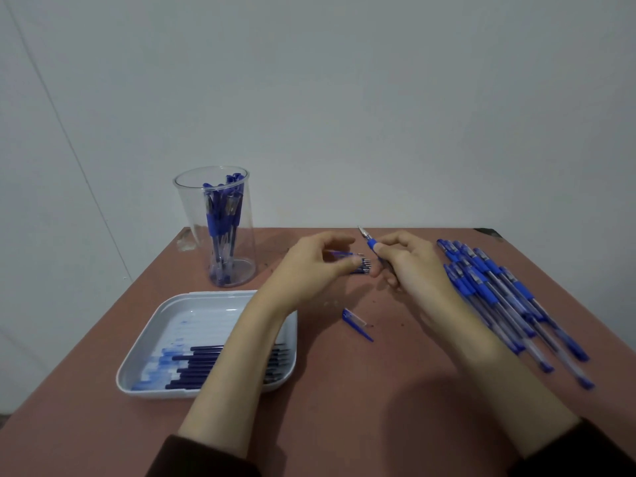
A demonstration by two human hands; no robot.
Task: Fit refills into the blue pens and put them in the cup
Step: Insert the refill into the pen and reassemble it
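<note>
place: plain workroom | cues: bare wall (378,98), worn table (344,390)

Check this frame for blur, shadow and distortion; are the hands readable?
Head view: dim, flat light; a soft shadow darkens the near table; loose pens smear toward the right edge; left hand gripping refills and right hand gripping a pen are slightly soft, still readable.

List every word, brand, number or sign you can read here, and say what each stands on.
No text can be read anywhere.
Loose pens: pale patches on the barrels, perhaps print, too blurred to read.
Pens in the clear cup: likewise too small and blurred.
White tray: only blue ink smears, no lettering.
</note>
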